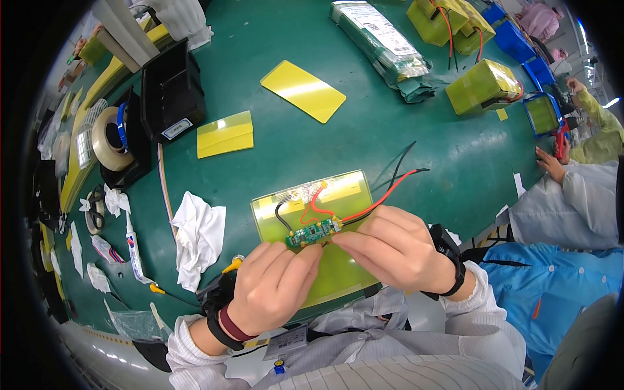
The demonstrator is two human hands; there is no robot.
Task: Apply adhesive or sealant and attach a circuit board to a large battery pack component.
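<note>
A yellow-wrapped battery pack [270, 211] lies in front of me near the table's edge. Over it sits a narrow green circuit board [313, 231], joined to the pack by short black and red wires. Longer red wires [380, 203] and black wires stretch off to the right. My left hand [276, 276] is closed, its fingertips pinching the board's near edge. Beside the board's right end, my right hand [393, 250] pinches with thumb and forefinger; whatever lies between those fingertips is too small to make out.
Two yellow sheets [303, 91] lie beyond the pack. Left are a crumpled white cloth [198, 240], a glue tube [136, 255], tape rolls [112, 138] and a black bin [172, 91]. A green plastic-wrapped package [382, 49] and more yellow packs [484, 86] sit far right, near co-workers.
</note>
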